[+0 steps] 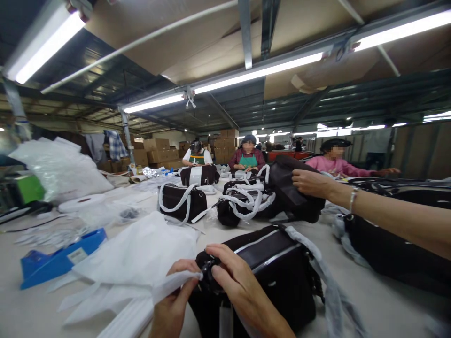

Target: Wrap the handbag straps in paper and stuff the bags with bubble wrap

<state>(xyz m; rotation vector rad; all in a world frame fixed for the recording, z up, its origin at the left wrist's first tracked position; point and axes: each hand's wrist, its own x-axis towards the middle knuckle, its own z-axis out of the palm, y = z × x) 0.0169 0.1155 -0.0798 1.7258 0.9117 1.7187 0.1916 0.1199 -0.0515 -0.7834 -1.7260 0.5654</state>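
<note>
A black bag [289, 277] with silver zips lies on the table right in front of me. My left hand [179, 286] pinches a strip of white wrapping paper [172, 284] close to the hardware at the bag's left end. My right hand [236, 281] grips that same end, its fingers and thumb around the dark strap hardware [207, 272]. A strap wrapped in white [327, 277] hangs down the bag's right side. To the left, loose white sheets [141, 249] are spread in a pile.
Several black bags with wrapped handles [181, 202] stand farther back. From the right, a co-worker's arm [338, 190] reaches to a black bag [299, 188]. At left are a blue tray [63, 258] and a tape roll [84, 203]. Other people sit across the table.
</note>
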